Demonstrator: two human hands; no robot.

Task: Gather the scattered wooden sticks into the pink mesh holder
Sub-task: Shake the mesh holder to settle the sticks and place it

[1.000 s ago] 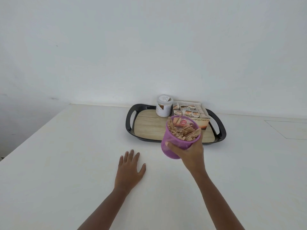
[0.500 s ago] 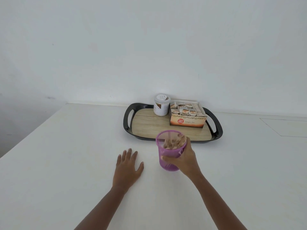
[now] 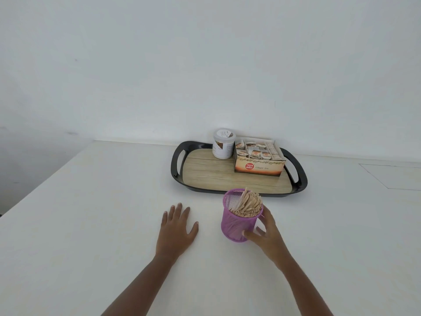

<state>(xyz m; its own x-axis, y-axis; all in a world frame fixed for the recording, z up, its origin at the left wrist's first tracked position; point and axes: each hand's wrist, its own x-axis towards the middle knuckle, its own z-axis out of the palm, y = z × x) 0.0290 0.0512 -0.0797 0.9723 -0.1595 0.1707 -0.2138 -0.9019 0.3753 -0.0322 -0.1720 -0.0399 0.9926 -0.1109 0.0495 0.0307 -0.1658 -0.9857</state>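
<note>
Head view: pink mesh holder (image 3: 238, 224) stands upright on the white table (image 3: 91, 224), lower centre of frame, just below the black tray (image 3: 177, 169). Wooden sticks (image 3: 248, 205) are bunched inside, leaning to its right side. Right hand (image 3: 266, 236) is cupped round the holder, thumb on its lower wall. Left hand (image 3: 176, 229) lies flat on the table, fingers spread, left of the holder and apart from it. On the tray: tea box (image 3: 259, 166), white jar (image 3: 224, 144).

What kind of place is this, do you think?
Probably a tea corner in an office or home, not certain: a tray holds a box of ginger tea bags and a white jar, on a plain white table.
</note>
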